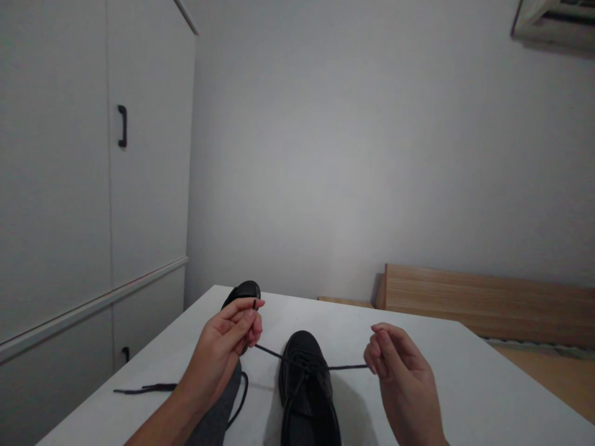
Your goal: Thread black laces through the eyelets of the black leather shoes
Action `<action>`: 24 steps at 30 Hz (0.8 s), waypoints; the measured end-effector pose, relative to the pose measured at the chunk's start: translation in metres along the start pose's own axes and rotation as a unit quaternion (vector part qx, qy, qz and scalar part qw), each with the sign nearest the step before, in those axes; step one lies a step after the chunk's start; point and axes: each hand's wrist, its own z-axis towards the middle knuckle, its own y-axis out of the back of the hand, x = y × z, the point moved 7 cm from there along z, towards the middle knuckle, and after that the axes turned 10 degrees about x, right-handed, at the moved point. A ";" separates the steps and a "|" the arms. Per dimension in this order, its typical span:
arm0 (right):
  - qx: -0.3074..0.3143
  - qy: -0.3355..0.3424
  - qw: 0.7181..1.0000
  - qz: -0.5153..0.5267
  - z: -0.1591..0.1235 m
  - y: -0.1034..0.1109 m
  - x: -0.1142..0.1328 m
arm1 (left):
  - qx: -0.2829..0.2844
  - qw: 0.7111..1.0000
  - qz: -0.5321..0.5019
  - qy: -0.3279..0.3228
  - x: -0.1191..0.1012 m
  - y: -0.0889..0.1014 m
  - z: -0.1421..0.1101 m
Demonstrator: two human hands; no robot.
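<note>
A black lace-up shoe (304,347) sits on the white table in front of me, toe pointing away. Its black shoelace (346,367) stretches out to both sides from the shoe's throat. My left hand (232,331) is closed on the lace's left end, up and left of the shoe. On the right, my right hand (402,371) pinches the other end, its fingers curled. Both stretches of lace look nearly straight. Behind my left hand stands a second black shoe (248,289), mostly hidden by that hand and arm.
The white table (418,347) carries another loose black lace (144,389) at the left, partly under my left forearm. A white cabinet (149,173) with black handles stands to the left. Beyond the table's right side is a wooden headboard (465,297) against the wall.
</note>
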 end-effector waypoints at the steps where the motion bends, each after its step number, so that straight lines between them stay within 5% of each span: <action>1: -0.004 0.005 1.000 -0.015 0.000 0.003 0.000 | 0.001 1.000 0.010 -0.003 -0.001 0.002 0.001; 5: 0.045 0.035 0.988 -0.140 -0.002 -0.002 0.005 | 0.052 0.984 0.172 -0.022 -0.005 -0.004 -0.001; 9: 0.225 0.092 0.927 -0.285 -0.012 -0.031 0.004 | 0.192 0.869 0.453 -0.061 0.001 -0.033 -0.011; 13: 0.316 0.110 0.854 -0.398 -0.021 -0.044 -0.006 | 0.281 0.781 0.550 -0.092 0.014 -0.049 -0.022; 19: 0.380 0.134 0.757 -0.514 -0.021 -0.057 0.001 | 0.298 0.745 0.590 -0.087 0.021 -0.052 -0.026; 24: 0.400 0.140 0.726 -0.542 -0.025 -0.064 0.003 | 0.304 0.722 0.616 -0.085 0.023 -0.056 -0.029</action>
